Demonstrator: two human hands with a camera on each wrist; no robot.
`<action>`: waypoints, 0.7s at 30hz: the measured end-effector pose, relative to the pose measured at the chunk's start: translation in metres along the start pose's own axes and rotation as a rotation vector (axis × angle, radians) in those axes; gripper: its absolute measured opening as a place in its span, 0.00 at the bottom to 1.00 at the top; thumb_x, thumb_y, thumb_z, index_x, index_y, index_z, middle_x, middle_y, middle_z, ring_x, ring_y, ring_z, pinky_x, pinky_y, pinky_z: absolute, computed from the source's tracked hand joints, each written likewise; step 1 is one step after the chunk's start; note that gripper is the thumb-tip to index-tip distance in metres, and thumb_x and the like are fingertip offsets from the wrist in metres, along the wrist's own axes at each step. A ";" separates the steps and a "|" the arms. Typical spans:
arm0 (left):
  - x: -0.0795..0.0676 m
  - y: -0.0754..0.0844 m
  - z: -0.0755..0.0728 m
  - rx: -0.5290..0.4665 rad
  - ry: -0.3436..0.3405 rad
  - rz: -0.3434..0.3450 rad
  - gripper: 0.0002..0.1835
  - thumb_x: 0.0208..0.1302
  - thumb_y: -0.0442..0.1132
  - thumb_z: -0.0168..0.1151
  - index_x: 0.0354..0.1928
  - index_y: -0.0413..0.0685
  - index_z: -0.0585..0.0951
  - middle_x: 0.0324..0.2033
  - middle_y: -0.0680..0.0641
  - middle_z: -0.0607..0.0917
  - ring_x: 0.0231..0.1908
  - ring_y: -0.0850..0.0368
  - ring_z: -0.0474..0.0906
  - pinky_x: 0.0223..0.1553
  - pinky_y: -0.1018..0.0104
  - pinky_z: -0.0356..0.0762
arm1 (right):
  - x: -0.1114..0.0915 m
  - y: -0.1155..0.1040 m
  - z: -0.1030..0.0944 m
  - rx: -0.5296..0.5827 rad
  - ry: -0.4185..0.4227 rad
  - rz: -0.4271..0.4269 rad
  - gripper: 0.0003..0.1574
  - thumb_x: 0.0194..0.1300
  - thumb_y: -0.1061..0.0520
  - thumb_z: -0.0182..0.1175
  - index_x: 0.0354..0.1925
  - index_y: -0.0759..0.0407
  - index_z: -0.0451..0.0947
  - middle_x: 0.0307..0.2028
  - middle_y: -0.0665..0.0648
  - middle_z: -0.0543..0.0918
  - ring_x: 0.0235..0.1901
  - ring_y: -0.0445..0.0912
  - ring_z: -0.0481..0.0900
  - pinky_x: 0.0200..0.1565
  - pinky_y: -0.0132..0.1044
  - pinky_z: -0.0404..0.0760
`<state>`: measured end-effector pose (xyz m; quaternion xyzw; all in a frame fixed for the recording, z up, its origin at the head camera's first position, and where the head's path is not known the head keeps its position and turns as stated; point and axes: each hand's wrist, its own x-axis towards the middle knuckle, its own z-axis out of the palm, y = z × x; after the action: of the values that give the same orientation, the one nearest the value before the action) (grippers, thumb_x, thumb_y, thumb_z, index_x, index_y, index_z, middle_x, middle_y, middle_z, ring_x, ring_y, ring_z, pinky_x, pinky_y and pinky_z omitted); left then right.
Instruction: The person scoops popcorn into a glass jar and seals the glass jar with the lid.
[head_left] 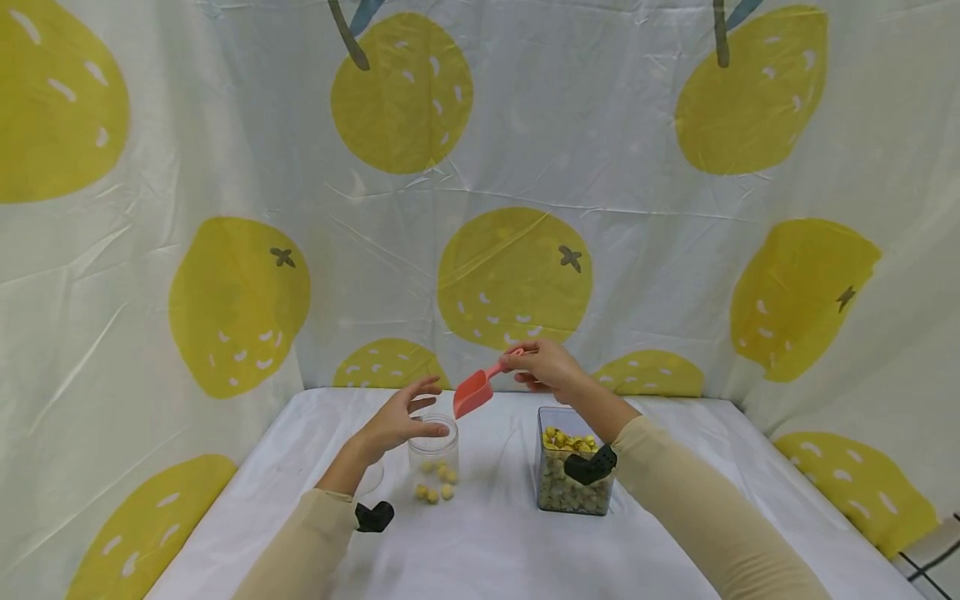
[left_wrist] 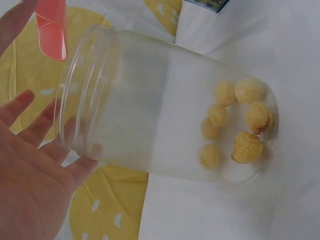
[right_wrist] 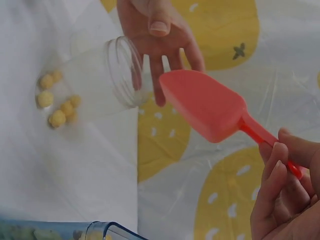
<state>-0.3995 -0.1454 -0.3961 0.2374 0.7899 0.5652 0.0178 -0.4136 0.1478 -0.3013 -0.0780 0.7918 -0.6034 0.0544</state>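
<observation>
A small red scoop is pinched by its handle in my right hand, its bowl hanging just above and beside the mouth of a clear jar. No load shows in the bowl. Inside the jar, several round yellow popcorn pieces lie at the bottom. My left hand is at the jar's rim with fingers spread and thumb apart, not wrapped round it. To the right stands a clear square container, filled with yellow popcorn on top; my right forearm passes over its back corner.
A clear round lid lies on the white table left of the jar, partly behind my left wrist. A white curtain printed with yellow fruit hangs behind the table and along both sides.
</observation>
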 end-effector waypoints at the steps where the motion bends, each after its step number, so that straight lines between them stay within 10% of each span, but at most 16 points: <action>1: 0.001 0.002 0.000 0.000 -0.002 0.002 0.50 0.59 0.40 0.78 0.79 0.50 0.61 0.70 0.43 0.71 0.74 0.38 0.60 0.66 0.35 0.66 | -0.001 0.000 -0.002 0.004 0.004 0.001 0.21 0.68 0.50 0.72 0.53 0.61 0.84 0.44 0.59 0.89 0.27 0.43 0.80 0.30 0.33 0.77; 21: 0.021 0.021 0.012 0.039 -0.059 0.064 0.49 0.58 0.41 0.80 0.79 0.54 0.62 0.70 0.43 0.70 0.74 0.40 0.59 0.71 0.39 0.59 | -0.012 0.001 -0.042 0.059 0.023 -0.025 0.19 0.72 0.52 0.68 0.54 0.63 0.82 0.44 0.58 0.88 0.24 0.41 0.78 0.26 0.31 0.76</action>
<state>-0.4071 -0.1213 -0.3769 0.2796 0.7920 0.5425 0.0181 -0.4091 0.1905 -0.2914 -0.0793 0.7731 -0.6280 0.0402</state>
